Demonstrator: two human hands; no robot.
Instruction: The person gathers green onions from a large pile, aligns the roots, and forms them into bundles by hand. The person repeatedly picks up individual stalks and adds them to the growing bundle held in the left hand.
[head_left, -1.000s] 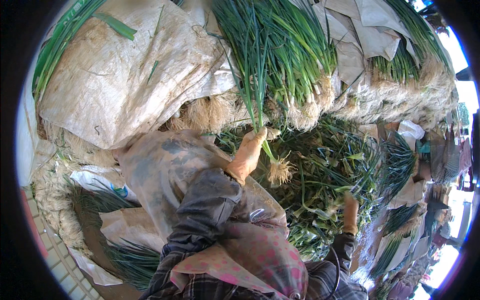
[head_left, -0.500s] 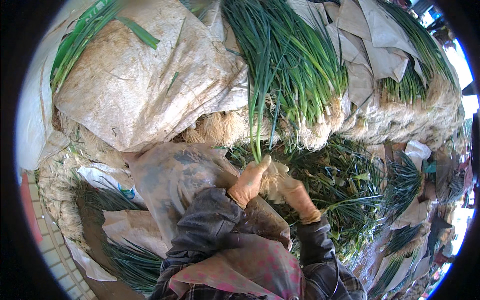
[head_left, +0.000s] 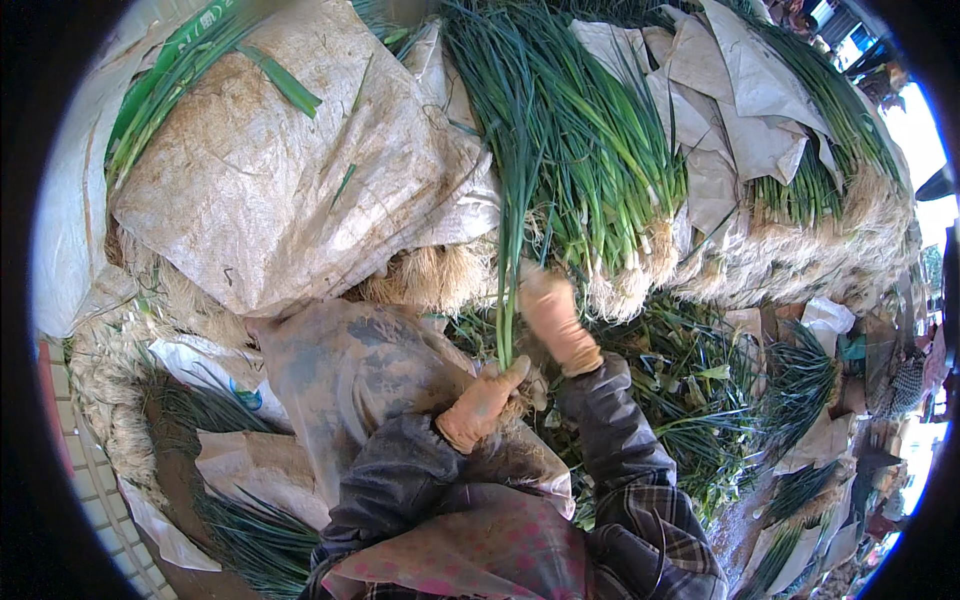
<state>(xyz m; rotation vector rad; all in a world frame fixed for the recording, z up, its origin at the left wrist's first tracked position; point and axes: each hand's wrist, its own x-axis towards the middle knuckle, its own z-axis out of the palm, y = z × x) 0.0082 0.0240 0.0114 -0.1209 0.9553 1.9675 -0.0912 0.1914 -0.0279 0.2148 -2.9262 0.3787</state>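
Note:
My left hand (head_left: 485,405) is closed around the lower ends of a few green onions (head_left: 506,330). Their pale roots (head_left: 517,406) stick out beside the fingers, and the long green leaves reach away from me onto a larger heap of green onions (head_left: 590,150). Just right of the held stalks is my right hand (head_left: 562,322), farther from me than the left. Motion smears its fingers, so whether they touch the stalks cannot be made out. A muddy apron or sheet (head_left: 370,350) covers my lap beneath the hands.
A dirty woven sack cloth (head_left: 300,160) covers the far left, with rooty bundle ends (head_left: 435,278) under its edge. Loose leaf trimmings (head_left: 690,390) pile up at right. More covered green onions (head_left: 800,190) lie far right, and others (head_left: 255,535) at lower left.
My left hand has come nearer to me and slightly left with the green onions. My right hand has left the roots and moved away from me, up alongside the stalks.

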